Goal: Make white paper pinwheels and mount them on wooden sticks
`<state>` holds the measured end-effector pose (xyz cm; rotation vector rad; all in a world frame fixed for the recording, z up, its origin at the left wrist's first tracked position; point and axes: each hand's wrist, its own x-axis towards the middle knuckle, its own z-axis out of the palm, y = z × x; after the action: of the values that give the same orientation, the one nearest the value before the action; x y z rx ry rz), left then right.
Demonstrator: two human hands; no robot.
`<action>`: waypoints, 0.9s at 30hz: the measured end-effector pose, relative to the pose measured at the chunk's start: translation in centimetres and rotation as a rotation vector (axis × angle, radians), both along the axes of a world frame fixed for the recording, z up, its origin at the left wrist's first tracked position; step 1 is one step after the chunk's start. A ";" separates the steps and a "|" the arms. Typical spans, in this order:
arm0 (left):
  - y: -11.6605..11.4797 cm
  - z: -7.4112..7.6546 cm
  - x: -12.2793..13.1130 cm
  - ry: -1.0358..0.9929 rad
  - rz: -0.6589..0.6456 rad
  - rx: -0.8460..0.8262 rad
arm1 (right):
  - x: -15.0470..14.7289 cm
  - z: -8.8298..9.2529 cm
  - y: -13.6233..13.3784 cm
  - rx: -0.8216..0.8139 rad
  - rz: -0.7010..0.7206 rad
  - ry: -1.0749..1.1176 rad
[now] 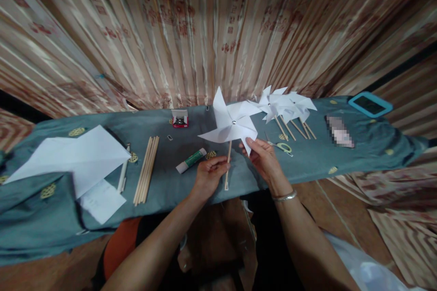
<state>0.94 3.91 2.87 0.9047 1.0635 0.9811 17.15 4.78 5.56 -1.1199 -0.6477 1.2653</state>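
Note:
My left hand (209, 173) is closed round the thin wooden stick (227, 177) of a white paper pinwheel (232, 122), holding it upright above the table edge. My right hand (262, 154) pinches the pinwheel's lower right blade between thumb and fingers; a silver bangle sits on that wrist. A metal pin shows at the pinwheel's centre.
A teal cloth covers the table (164, 182). On it lie finished pinwheels (285, 105), scissors (282, 146), a glue stick (191, 160), a bundle of wooden sticks (146, 168), white paper sheets (82, 154), a small red box (180, 119), and a blue-cased phone (369, 103). A striped curtain hangs behind.

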 end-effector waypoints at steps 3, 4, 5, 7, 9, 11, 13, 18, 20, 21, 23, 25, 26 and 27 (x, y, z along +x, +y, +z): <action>0.0 0.0 0.0 -0.001 -0.007 0.002 | -0.3 -0.1 -0.1 0.005 0.028 -0.022; -0.1 0.0 0.0 0.000 -0.009 0.002 | -0.4 -0.2 -0.2 0.001 0.038 -0.026; -0.1 0.1 -0.1 0.003 -0.010 0.003 | -0.5 -0.2 -0.2 -0.005 0.048 -0.028; -0.1 0.1 -0.1 0.006 -0.015 0.008 | -0.6 -0.3 -0.2 -0.012 0.064 -0.035; -0.2 0.2 -0.1 0.003 -0.018 0.012 | -0.8 -0.4 -0.2 -0.015 0.072 -0.051; -0.2 0.3 -0.1 -0.008 -0.015 0.008 | -0.9 -0.5 -0.2 -0.023 0.069 -0.067; -0.2 0.3 0.0 -0.018 -0.015 0.001 | -1.0 -0.7 -0.2 -0.039 0.057 -0.075; -0.1 0.3 0.0 -0.030 -0.012 -0.009 | -1.4 -0.7 -0.2 -0.070 0.029 -0.079; -0.1 0.3 0.1 -0.032 -0.009 -0.015 | -1.5 -0.6 -0.2 -0.079 0.031 -0.073; -0.1 0.3 0.1 -0.031 -0.010 -0.015 | -1.5 -0.6 -0.2 -0.079 0.032 -0.073; -0.1 0.3 0.1 -0.026 -0.012 -0.012 | -1.6 -0.6 -0.3 -0.073 0.033 -0.082; -0.2 0.3 0.1 -0.016 -0.014 -0.009 | -1.7 -0.6 -0.2 -0.070 0.036 -0.094; -0.2 0.4 0.1 -0.012 -0.016 -0.009 | -1.8 -0.6 -0.2 -0.072 0.043 -0.096; -0.2 0.4 0.1 -0.009 -0.018 -0.009 | -1.8 -0.6 -0.2 -0.073 0.053 -0.096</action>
<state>1.03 3.71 3.26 0.9000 1.0502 0.9639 15.30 4.56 4.94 -1.2362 -0.7112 1.2947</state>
